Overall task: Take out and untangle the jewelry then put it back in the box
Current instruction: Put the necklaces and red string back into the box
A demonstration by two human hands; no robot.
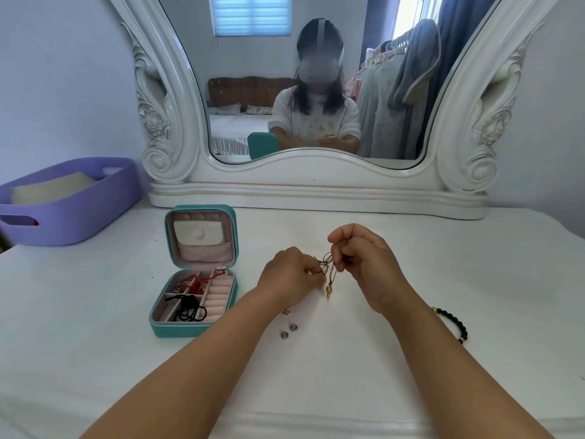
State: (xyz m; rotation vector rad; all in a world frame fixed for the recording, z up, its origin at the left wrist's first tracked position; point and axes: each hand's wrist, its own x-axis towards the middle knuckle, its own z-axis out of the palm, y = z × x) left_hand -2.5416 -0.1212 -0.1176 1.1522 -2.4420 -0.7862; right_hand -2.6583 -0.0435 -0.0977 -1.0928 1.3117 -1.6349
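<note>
A tangled brown cord necklace (327, 264) with a small gold pendant (328, 292) hangs between my two hands above the white table. My left hand (289, 274) pinches the cord at its left side. My right hand (364, 264) pinches the cord's upper part, fingers curled. The teal jewelry box (193, 329) stands open to the left, holding a red cord piece (193, 282) and black cords (190, 310). Small silver beads (288, 331) lie on the table under my left wrist. A black bead bracelet (456, 323) lies to the right, partly behind my right forearm.
A purple plastic basket (72, 198) with a beige item sits at the back left. A large white-framed mirror (316, 185) stands along the back of the table. The table edge runs near the bottom of the view.
</note>
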